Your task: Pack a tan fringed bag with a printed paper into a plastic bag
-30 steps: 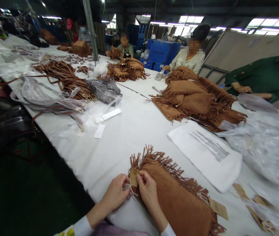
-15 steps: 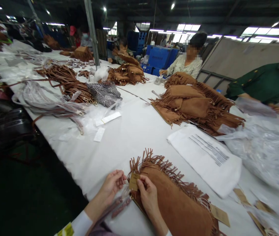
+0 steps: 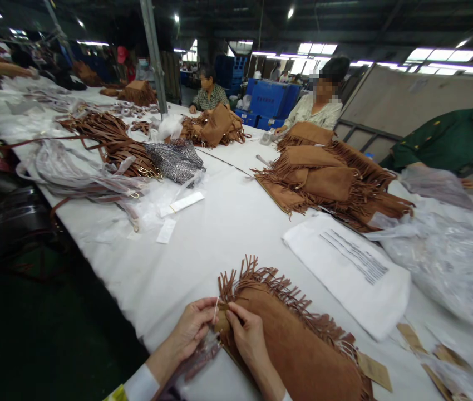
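A brown suede bag (image 3: 299, 345) with fringe along its edge lies on the white table (image 3: 220, 223) in front of me. My left hand (image 3: 192, 328) pinches a thin white string at the bag's near corner. My right hand (image 3: 247, 337) presses on the same corner, fingers closed around the string and the tag's top. The tag itself is mostly hidden between my fingers. A clear plastic sleeve with brown strips (image 3: 197, 362) lies under my left wrist.
A white dust bag with printed lines (image 3: 349, 273) lies to the right, paper tags (image 3: 374, 370) beside it. A pile of fringed bags (image 3: 328, 178), brown straps (image 3: 111, 136), clear plastic wrapping (image 3: 449, 262). Several other people work along the far side.
The paper tag, held up and visible before, has gone down between my fingers. My hands have drawn closer together at the bag's corner. A person at the back lifted a bag.
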Available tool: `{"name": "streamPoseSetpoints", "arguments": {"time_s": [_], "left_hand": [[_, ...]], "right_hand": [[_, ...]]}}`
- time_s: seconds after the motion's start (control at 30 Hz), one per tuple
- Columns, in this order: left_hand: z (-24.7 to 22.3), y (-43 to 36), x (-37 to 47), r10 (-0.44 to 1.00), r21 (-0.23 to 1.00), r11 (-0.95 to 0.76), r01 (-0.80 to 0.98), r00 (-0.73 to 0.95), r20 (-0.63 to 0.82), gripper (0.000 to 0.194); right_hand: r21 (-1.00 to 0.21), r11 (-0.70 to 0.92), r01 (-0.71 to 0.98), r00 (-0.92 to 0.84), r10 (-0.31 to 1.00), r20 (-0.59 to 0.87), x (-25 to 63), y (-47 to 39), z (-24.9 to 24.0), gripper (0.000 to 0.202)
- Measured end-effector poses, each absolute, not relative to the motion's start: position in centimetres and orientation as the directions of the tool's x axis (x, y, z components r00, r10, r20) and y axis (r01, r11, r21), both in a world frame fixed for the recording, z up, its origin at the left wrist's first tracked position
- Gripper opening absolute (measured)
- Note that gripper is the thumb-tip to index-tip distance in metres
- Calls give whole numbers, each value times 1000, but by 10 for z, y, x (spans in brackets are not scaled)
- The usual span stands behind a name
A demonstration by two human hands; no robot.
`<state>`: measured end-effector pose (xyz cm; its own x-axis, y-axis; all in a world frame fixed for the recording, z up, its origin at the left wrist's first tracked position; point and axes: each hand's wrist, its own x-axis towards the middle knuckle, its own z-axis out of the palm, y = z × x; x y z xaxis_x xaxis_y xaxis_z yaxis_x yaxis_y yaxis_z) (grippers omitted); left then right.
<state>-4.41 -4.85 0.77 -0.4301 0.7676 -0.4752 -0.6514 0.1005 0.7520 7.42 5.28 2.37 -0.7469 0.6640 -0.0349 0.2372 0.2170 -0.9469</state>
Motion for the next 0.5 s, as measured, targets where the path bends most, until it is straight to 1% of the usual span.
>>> {"name": "streamPoseSetpoints", "arguments": {"time_s": [0.03,0.13,0.17,0.2,0.23,0.27,0.3,0.33,0.43,0.47,0.5], "left_hand": [[8,-46,-45,772,813,145,-563,-449,-449,34],[17,-41,-52,805,922,231,-310,-471,-360,21],[22,-39,-54,830,952,262,-158,-466,-306,17],[27,-38,-57,862,956,289,44,-447,-240,17],[33,-37,-58,892,922,299,247,-415,-178,19],[38,-36,-59,917,863,294,410,-377,-133,23],[42,-35,-59,935,800,282,529,-339,-106,26],[45,-34,-58,945,754,274,597,-311,-97,31],[48,-32,-52,962,646,256,719,-257,-95,48],[48,-32,-52,962,621,257,740,-259,-89,49],[48,-33,-52,956,623,267,735,-281,-79,47]], "right_hand": [[-943,240,232,-769,638,-27,74,53,25,24],[-940,265,215,-820,572,-26,73,52,30,25],[-945,248,212,-827,562,-38,73,53,32,25],[-953,215,212,-828,557,-58,72,54,33,26],[-961,172,217,-822,563,-84,72,55,34,26],[-965,131,226,-807,579,-110,71,56,34,28],[-966,99,238,-787,602,-132,69,58,34,30],[-966,77,249,-765,627,-147,68,59,33,33],[-965,50,257,-711,686,-154,64,62,27,36],[-965,47,257,-693,705,-150,64,62,25,36],[-964,45,261,-669,728,-147,64,62,23,35]]}}
